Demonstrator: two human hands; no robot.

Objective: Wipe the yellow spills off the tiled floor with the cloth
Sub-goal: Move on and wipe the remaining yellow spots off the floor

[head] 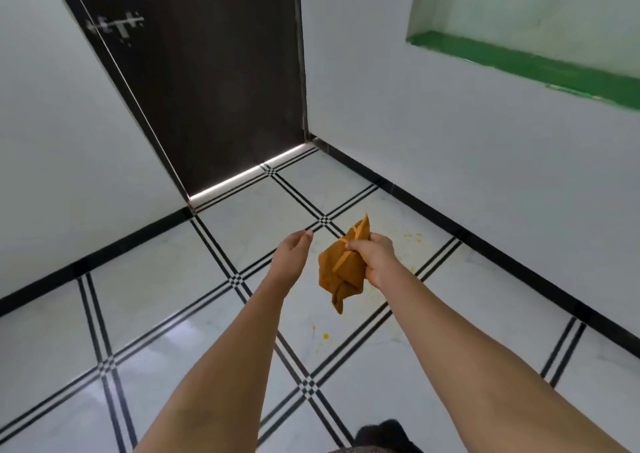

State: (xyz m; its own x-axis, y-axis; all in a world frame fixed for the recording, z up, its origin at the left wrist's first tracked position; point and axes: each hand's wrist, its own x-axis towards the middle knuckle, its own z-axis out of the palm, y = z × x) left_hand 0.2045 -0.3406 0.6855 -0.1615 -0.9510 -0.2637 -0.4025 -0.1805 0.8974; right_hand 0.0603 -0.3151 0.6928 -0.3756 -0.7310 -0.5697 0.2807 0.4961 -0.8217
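Dangling above yellow spills [414, 237], cloth [341, 269]; dark door [214, 81] beyond.

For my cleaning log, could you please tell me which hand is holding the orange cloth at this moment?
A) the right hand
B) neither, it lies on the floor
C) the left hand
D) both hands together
A: the right hand grips the bunched orange cloth, while the left hand holds nothing and is apart from it.
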